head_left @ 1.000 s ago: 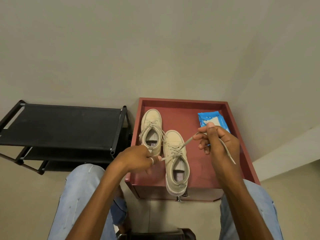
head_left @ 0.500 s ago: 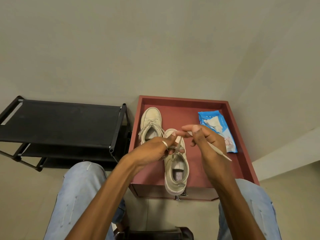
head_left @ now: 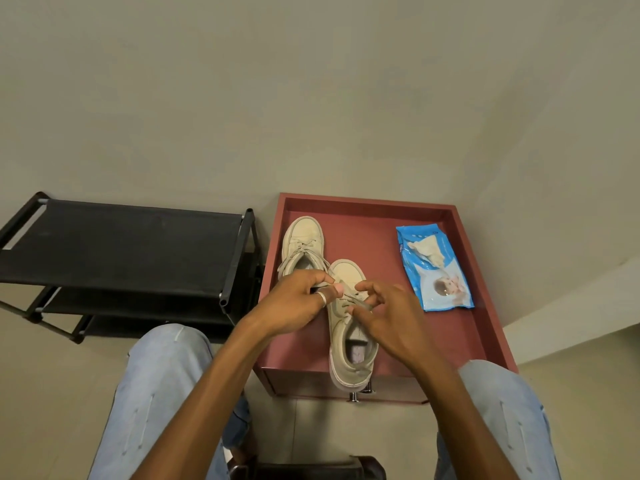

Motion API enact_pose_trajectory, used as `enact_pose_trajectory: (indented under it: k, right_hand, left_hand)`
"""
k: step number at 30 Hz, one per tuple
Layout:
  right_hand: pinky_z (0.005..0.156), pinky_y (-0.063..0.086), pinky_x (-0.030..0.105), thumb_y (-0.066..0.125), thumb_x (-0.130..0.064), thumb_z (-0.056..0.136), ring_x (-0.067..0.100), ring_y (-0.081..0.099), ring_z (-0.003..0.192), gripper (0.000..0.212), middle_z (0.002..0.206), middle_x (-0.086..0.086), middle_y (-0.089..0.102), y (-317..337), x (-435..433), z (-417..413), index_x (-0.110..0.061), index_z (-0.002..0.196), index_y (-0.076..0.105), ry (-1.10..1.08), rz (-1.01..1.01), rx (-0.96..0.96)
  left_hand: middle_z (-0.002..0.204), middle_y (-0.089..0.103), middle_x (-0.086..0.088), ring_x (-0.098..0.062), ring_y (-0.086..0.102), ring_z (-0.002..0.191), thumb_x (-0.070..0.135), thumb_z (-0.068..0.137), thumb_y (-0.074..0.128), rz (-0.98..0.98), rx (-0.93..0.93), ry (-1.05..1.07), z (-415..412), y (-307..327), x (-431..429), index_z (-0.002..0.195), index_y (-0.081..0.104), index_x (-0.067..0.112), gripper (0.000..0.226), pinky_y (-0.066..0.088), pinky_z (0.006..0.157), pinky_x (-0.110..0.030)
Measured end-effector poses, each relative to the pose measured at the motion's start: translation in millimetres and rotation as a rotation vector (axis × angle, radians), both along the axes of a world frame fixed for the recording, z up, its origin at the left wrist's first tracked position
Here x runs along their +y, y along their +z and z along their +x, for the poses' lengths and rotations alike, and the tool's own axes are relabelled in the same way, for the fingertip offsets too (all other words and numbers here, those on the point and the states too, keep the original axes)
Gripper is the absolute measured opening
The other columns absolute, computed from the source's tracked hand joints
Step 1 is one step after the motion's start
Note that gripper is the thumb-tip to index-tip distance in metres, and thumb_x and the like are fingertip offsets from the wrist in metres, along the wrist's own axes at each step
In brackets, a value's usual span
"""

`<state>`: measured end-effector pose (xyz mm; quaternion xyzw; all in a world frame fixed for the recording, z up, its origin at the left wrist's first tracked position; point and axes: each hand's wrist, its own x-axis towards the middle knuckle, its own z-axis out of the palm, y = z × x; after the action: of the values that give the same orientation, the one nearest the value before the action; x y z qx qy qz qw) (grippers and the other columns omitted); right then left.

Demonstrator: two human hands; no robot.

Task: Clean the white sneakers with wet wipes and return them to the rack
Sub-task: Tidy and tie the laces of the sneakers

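1. Head view: a red tray-topped cabinet [head_left: 464,327] holds three things, namely two pale sneakers and one blue pack of wet wipes [head_left: 434,268]
2. The far sneaker [head_left: 303,237] lies at the tray's back left, toe toward the wall; the near sneaker [head_left: 349,355] lies just beside it toward the tray's front, its heel hanging over the front rim
3. The wipes pack lies flat on the right side of the tray, well apart from both shoes; one white wipe sticks out of its top opening
4. The pack carries a picture of a baby; its small print is too blurred to read, and a label inside the near sneaker's heel is unreadable too
5. The left hand [head_left: 294,306], wearing one ring, pinches a lace [head_left: 358,304] of the near sneaker over its tongue
6. The right hand [head_left: 388,320] has its fingers curled around the same lacing, gripping the lace from the other side
7. Left of the tray stands one black rack [head_left: 114,244] with fabric shelves, its top shelf bare
8. Two knees in light blue jeans [head_left: 159,386] frame the tray's front
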<state>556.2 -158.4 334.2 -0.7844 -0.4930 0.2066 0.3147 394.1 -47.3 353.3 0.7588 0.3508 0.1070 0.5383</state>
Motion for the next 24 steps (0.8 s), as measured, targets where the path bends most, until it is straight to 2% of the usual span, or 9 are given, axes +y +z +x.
enact_pose_trajectory:
  k: [3,5,6,9,11,14,18,22,24]
  right_hand:
    - [0.075,0.05,0.037,0.06,-0.033,0.084,0.014,0.059,0.086,0.032,0.08,-0.009,0.066,-3,-4,4,-0.027,0.115,0.065,0.049,0.044,-0.183]
    - [0.068,0.051,0.041,0.053,-0.033,0.087,0.024,0.062,0.078,0.03,0.082,0.0,0.069,-2,-6,9,-0.022,0.112,0.065,0.097,0.051,-0.322]
    - [0.064,0.05,0.042,0.051,-0.031,0.088,0.026,0.062,0.074,0.025,0.08,0.002,0.069,-1,-8,11,-0.021,0.106,0.066,0.119,0.061,-0.373]
    - [0.059,0.05,0.04,0.05,-0.028,0.093,0.026,0.061,0.064,0.021,0.073,0.003,0.069,7,-14,18,-0.018,0.092,0.068,0.108,0.123,-0.414]
    - [0.068,0.053,0.036,0.062,-0.02,0.092,0.024,0.064,0.067,0.015,0.077,0.003,0.074,10,-18,24,-0.019,0.1,0.075,-0.019,0.173,-0.356]
    - [0.076,0.051,0.031,0.067,-0.019,0.091,0.019,0.064,0.08,0.018,0.083,0.002,0.075,14,-24,37,-0.02,0.106,0.076,-0.188,0.161,-0.192]
    - [0.068,0.05,0.027,0.065,-0.019,0.091,0.014,0.062,0.082,0.012,0.082,0.0,0.069,6,-27,56,-0.018,0.094,0.077,-0.303,0.07,-0.017]
    - [0.08,0.054,0.037,0.068,-0.016,0.08,0.014,0.065,0.087,0.023,0.078,-0.017,0.07,0,-30,76,-0.033,0.065,0.074,-0.463,-0.029,0.147]
    - [0.08,0.053,0.036,0.064,-0.013,0.08,0.01,0.064,0.086,0.026,0.07,-0.016,0.072,-2,-33,80,-0.03,0.064,0.075,-0.515,-0.066,0.209]
  left_hand:
    - [0.08,0.069,-0.013,-0.03,0.062,0.073,0.045,0.097,0.058,0.051,0.019,0.021,3,-4,-1,0.091,0.071,0.017,0.032,0.052,0.072,-0.046]
    - [0.082,0.07,-0.013,-0.031,0.064,0.076,0.045,0.097,0.058,0.052,0.028,0.037,3,-5,-1,0.092,0.071,0.017,0.031,0.053,0.075,-0.047]
    - [0.08,0.07,-0.008,-0.026,0.064,0.074,0.044,0.097,0.059,0.046,0.033,0.043,3,-6,-1,0.093,0.071,0.017,0.03,0.054,0.076,-0.044]
    - [0.097,0.075,0.005,-0.012,0.069,0.094,0.043,0.095,0.062,0.068,0.066,0.063,1,-8,1,0.099,0.073,0.025,0.021,0.054,0.092,-0.042]
    - [0.097,0.075,0.001,-0.015,0.07,0.094,0.042,0.094,0.064,0.08,0.068,0.082,0,-9,2,0.098,0.074,0.027,0.018,0.055,0.092,-0.043]
    - [0.087,0.075,-0.004,-0.02,0.07,0.084,0.037,0.095,0.065,0.126,0.102,0.138,-4,-8,3,0.092,0.073,0.026,0.014,0.055,0.079,-0.036]
    - [0.074,0.069,0.006,-0.011,0.064,0.07,0.03,0.095,0.064,0.214,0.219,0.163,-11,-11,1,0.086,0.074,0.02,0.016,0.048,0.064,-0.03]
    - [0.068,0.067,0.009,-0.012,0.063,0.065,0.028,0.088,0.066,0.238,0.373,0.215,-21,-20,7,0.077,0.074,0.024,0.015,0.045,0.057,-0.027]
    - [0.065,0.066,0.009,-0.017,0.065,0.065,0.029,0.084,0.066,0.251,0.438,0.237,-25,-25,8,0.068,0.07,0.02,0.019,0.049,0.057,-0.029]
